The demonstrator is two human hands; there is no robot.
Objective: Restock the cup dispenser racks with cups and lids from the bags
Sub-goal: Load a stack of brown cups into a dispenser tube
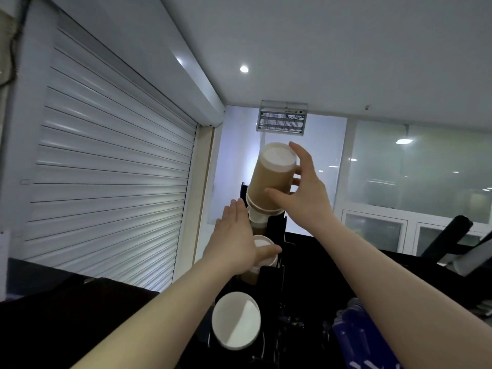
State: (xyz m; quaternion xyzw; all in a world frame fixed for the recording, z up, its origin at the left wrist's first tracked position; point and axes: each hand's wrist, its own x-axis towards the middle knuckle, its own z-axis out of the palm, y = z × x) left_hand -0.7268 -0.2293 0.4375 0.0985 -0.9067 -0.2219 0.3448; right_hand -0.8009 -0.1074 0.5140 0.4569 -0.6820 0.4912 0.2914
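I log the roller shutter [106, 169] as the largest item, filling the wall left of the black rack [275, 227]. A glass partition [426, 169] runs behind and to the right of the rack. An insect lamp [281, 119] hangs on the wall above the rack.

The cup stack [271, 177], brown with its white bases toward me, sits tilted at the top of the rack. A second cup [262, 245] shows at the middle of the rack, and a wider white cup [235, 324] at its foot.

The right hand [303, 193] grips the cup stack, with its thumb in front and its fingers behind. The left hand [234, 241] lies flat along the left side of the rack, fingers straight and thumb across the middle cup. The two hands are apart.
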